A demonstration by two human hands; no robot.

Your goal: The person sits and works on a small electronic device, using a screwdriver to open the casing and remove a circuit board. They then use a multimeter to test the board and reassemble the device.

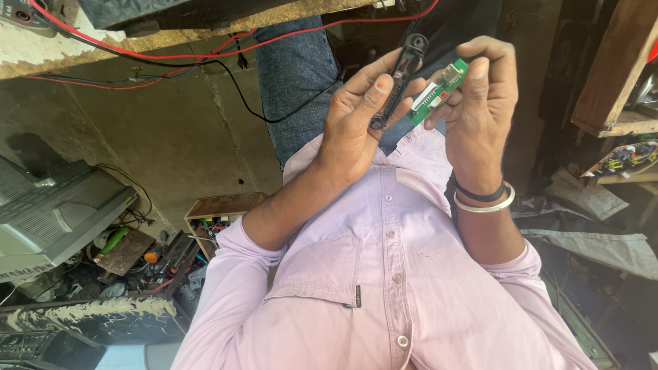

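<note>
The left hand [353, 130] pinched a narrow black plastic strip [399, 81]; the right hand [480, 109] pinched a small green circuit board [439, 91] beside it, above the lap. Around lay a bare concrete floor [171, 137], red and black wires [205, 62] and a wooden box [219, 212] of what seemed tools.

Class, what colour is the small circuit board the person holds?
Green, with white connectors; the circuit board shows in the head view, pinched in the right hand.

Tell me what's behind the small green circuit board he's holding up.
Behind the green circuit board are the right hand's fingers, which grip it, and blue jeans beyond. The fingers cover the board's back. The left hand holds a black plastic strip beside it.
</note>
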